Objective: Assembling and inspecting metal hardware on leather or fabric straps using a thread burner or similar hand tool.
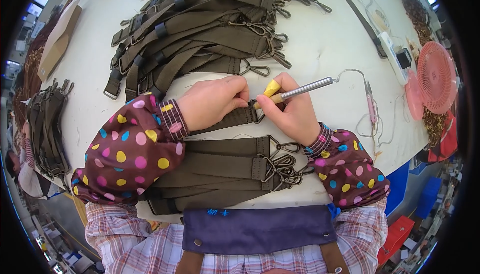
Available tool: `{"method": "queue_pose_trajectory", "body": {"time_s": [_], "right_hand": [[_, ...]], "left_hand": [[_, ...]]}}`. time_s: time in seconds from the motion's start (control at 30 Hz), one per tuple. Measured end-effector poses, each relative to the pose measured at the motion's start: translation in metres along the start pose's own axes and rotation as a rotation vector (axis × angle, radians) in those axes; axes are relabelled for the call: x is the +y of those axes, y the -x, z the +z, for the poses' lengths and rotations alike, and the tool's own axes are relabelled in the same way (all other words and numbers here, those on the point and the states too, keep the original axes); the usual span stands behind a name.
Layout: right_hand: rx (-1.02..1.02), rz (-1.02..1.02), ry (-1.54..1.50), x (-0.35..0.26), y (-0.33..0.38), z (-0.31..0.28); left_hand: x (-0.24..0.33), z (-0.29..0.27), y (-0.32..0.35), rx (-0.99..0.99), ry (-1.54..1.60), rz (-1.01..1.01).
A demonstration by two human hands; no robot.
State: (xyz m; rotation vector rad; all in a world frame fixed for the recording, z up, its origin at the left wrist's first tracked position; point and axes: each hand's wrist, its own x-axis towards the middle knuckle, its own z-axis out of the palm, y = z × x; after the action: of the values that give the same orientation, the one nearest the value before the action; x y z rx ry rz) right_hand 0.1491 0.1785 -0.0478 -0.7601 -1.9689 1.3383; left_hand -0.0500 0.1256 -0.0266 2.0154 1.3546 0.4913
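- The left hand [212, 101] is pinching the olive strap [235, 118] flat on the counter [320, 49], fingers closed near its buckle.
- The right hand [295, 111] is gripping a pen-like corded tool [300, 90]; steady tip pressure at the strap end seems wise.

Both forearms are brought in from the lower edge and angled inward, so that the hands meet near the middle. The left hand [212, 103] is laid palm down, its fingers curled and its fingertips pinched together in a closed grip. The right hand [292, 108] is closed in a pen-like grip, the thumb and forefinger pressed together, and is set just beside the left.
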Motion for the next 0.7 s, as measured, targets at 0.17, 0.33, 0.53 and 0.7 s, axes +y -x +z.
{"method": "queue_pose_trajectory", "body": {"time_s": [0.17,0.33,0.53,0.7], "right_hand": [[0.008,-0.042,0.002,0.002,-0.004,0.004],[0.02,-0.053,0.024,0.001,-0.003,0.004],[0.03,-0.077,0.075,0.003,-0.003,0.006],[0.023,-0.062,0.105,0.002,-0.003,0.004]], "left_hand": [[0.005,0.011,0.009,0.179,-0.012,-0.138],[0.008,0.013,0.01,0.202,-0.002,-0.155],[0.006,0.015,0.01,0.192,0.01,-0.17],[0.006,0.013,0.008,0.173,0.026,-0.17]]}}
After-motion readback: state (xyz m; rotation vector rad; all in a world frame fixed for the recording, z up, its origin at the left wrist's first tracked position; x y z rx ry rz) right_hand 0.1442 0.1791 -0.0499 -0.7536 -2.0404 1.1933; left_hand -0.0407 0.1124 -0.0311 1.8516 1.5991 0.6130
